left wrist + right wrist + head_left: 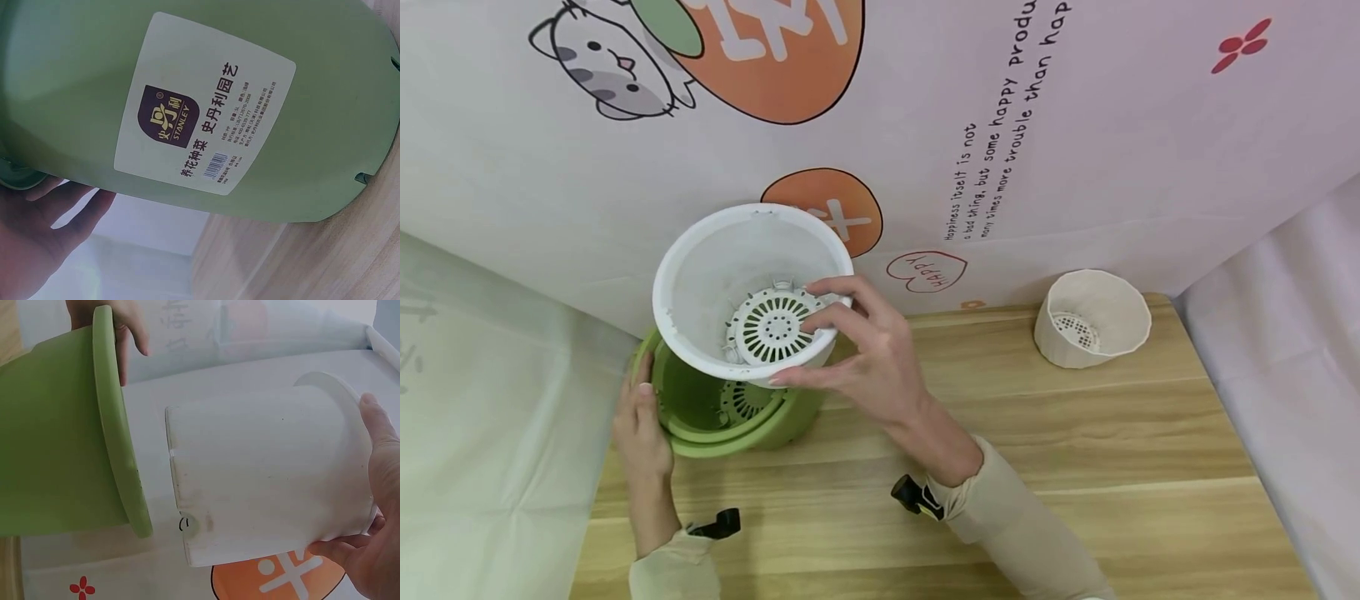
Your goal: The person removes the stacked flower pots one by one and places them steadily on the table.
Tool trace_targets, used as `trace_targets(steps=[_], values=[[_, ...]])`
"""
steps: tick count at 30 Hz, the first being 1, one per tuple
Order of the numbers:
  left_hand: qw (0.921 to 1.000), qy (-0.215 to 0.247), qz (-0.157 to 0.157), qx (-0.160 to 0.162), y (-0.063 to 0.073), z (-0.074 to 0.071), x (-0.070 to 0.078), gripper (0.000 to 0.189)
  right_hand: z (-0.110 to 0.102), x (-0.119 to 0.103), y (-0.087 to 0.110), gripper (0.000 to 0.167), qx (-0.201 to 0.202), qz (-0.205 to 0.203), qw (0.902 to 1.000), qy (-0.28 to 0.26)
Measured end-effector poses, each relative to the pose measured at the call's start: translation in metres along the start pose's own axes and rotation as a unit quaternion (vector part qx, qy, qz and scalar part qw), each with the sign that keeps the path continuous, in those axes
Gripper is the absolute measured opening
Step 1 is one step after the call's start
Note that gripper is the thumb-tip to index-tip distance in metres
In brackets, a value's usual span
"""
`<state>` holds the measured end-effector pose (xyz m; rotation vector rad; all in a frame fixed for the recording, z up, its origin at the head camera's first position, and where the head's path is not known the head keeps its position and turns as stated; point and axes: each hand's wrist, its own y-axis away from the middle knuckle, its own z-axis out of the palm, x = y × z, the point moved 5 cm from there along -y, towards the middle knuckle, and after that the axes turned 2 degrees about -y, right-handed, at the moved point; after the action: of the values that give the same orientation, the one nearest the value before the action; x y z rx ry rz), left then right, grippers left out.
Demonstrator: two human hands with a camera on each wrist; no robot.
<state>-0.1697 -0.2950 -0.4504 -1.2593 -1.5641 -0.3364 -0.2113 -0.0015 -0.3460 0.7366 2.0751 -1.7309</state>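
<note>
My right hand (880,358) grips a white plastic flower pot (715,267) by its rim, fingers inside and thumb outside. That pot is tilted and held over a green flower pot (797,417), its slotted base showing inside. In the right wrist view a gap separates the white pot's bottom (262,475) from the green rim. My left hand (642,433) holds the green pot at its left rim, where two green rims show one inside the other. The left wrist view shows a white label (206,106) on the green wall.
A smaller cream pot (1052,333) with a perforated base stands at the back right of the wooden table (1000,433). Behind the table rises a white printed cloth (910,167), with plain white cloth (497,433) at the left side.
</note>
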Motion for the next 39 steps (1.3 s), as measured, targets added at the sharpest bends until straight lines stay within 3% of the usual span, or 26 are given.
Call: trace_targets(steps=[4,6,11,20,31,39], values=[[1.0000,0.000,-0.007,0.000,-0.003,-0.002,-0.026,0.042,-0.003,0.001,0.001,0.051,0.001,0.000,1.0000,-0.001],[0.9999,0.001,-0.010,0.001,-0.003,-0.002,-0.024,0.042,-0.006,0.002,0.001,0.051,0.003,0.001,1.0000,-0.002],[1.0000,0.007,-0.004,0.000,0.000,-0.001,0.002,0.044,-0.012,0.006,0.004,0.052,0.010,0.009,0.9999,-0.003],[0.9999,0.010,-0.002,-0.005,-0.003,-0.005,-0.034,0.042,-0.023,0.013,0.009,0.050,0.020,0.016,0.9996,0.006],[0.9993,-0.017,-0.025,-0.023,-0.003,-0.001,-0.035,0.042,-0.039,0.015,0.012,0.050,0.027,0.011,0.9993,0.025],[0.9996,0.001,-0.026,-0.011,-0.002,-0.002,-0.039,0.042,-0.046,0.020,0.017,0.049,0.018,0.017,0.9987,0.044]])
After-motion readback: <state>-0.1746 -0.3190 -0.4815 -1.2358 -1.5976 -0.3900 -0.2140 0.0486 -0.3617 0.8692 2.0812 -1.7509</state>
